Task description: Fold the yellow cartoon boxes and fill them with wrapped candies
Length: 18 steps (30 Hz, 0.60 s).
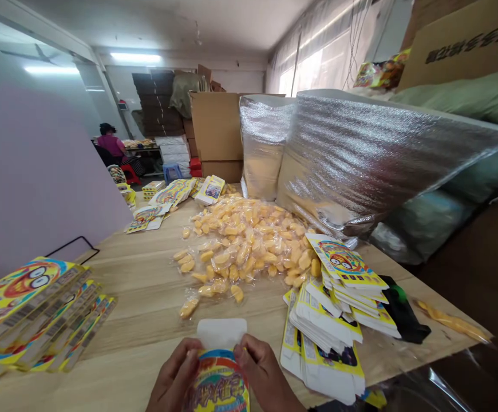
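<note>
Low in the head view, a colourful yellow box (pixel 221 380) with a white flap at its top is held between both hands over the wooden table. My left hand (pixel 178 372) grips its left side, thumb on the printed face. On the opposite edge, my right hand (pixel 263 369) is closed with its thumb near the flap. Beyond the box lies a heap of yellow pieces (pixel 249 243) in clear wrappers. Right of my right hand is a pile of flat printed boxes (pixel 326 320); far left stands a stack of filled-out boxes (pixel 34 315).
Silver foil-lined bags (pixel 343 154) stand behind the heap, beside a large cardboard carton (pixel 217 126). More printed boxes (pixel 169 197) lie at the table's far left. A lilac panel (pixel 43 171) borders the left side. A person (pixel 112 143) sits in the background.
</note>
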### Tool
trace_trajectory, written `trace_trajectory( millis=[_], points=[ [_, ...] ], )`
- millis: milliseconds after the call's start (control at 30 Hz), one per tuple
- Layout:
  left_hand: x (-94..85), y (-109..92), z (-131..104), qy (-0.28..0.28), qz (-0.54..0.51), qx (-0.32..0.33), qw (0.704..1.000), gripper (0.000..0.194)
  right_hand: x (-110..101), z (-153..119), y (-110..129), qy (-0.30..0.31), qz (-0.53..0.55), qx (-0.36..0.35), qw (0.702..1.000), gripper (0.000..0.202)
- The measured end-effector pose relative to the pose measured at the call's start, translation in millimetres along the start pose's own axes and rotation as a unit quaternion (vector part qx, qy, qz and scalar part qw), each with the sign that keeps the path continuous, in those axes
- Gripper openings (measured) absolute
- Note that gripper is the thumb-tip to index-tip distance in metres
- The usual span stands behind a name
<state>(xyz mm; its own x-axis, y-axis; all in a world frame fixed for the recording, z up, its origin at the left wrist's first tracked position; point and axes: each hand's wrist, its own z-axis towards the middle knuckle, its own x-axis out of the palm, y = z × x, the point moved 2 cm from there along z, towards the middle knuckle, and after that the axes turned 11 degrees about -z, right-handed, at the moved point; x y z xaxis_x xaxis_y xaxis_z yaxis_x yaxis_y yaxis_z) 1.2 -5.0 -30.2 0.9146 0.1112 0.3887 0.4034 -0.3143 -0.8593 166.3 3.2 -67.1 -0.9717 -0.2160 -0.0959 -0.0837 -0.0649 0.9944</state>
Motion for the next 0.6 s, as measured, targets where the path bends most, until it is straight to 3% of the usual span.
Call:
trace_trajectory(
  millis=[133,233,300,400,467,533,600],
  points=[
    [-8.5,-3,14,0.032,0.105,0.063,0.992,0.047,-1,-5,1,-0.002,0.001,0.013,1.0,0.045],
    [-12.0,-1,21,0.078,0.126,0.063,0.987,0.044,2,-4,5,-0.051,-0.007,-0.038,0.998,0.042],
    [-11.5,0,21,0.081,0.124,0.061,0.987,0.042,5,-3,7,-0.095,0.013,-0.062,0.993,0.031],
    [-8.3,-4,16,0.05,0.095,0.083,0.991,0.044,4,-1,5,-0.139,0.077,-0.04,0.987,0.05],
    [-6.7,-9,12,0.036,0.088,0.099,0.991,0.044,0,-2,6,-0.138,0.063,-0.037,0.988,0.044],
    [-5.7,-16,10,0.044,0.103,0.113,0.987,0.039,-6,-3,11,-0.106,0.023,-0.06,0.992,0.023],
    [-3.7,-23,9,0.064,0.13,0.129,0.981,0.032,-12,-4,19,-0.068,0.013,-0.08,0.994,0.018]
  ],
)
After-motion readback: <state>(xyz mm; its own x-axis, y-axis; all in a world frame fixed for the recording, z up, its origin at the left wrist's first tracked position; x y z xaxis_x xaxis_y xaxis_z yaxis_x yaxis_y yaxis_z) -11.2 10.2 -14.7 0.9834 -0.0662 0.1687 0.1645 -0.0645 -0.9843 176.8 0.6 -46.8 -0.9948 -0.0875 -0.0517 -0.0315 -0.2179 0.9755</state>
